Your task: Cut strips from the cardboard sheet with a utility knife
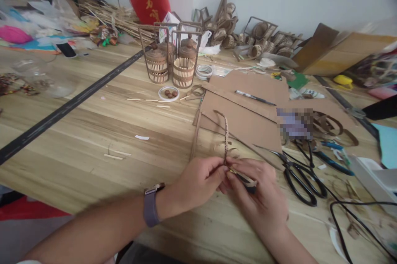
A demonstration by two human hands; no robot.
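Observation:
My left hand [198, 181] and my right hand [260, 198] meet near the front edge of the wooden table [77, 140]. Both pinch a thin woven brown strip [226, 133] that arches up and away from my fingertips. My right hand also grips a small dark piece with a pale band [246, 180], which I cannot make out. A grey watch [151, 206] is on my left wrist. Brown cardboard sheets [245, 115] lie just beyond the hands.
Black scissors [299, 173] and blue-handled pliers [331, 158] lie to the right, with a black cable [347, 214]. Small woven basket lanterns [182, 65] stand at centre back, beside a lid holding beads [169, 93]. A black ruler strip [68, 106] crosses the left. Clutter lines the wall.

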